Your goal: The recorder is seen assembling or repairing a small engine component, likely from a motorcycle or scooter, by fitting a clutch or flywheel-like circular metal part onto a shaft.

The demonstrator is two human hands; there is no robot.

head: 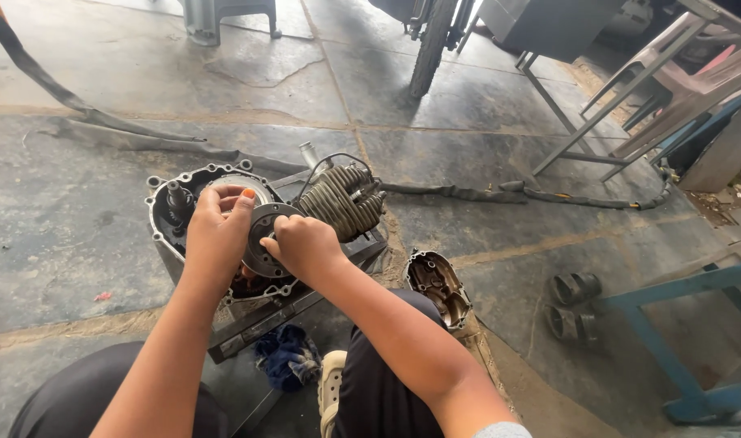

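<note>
A blue rag (287,357) lies by the knees, then both hands, left hand (216,235) and right hand (305,246), grip a round metal disc (266,239) on the open engine (224,203), a loose cover (438,285) beside it, a motorcycle wheel (429,45) beyond.

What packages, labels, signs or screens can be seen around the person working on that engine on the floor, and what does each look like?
None show: no package, label, sign or screen.
Left hand and right hand: both on a round grey metal disc in the open engine case.
Loose engine cover: on the floor to the right, bare metal.
</note>
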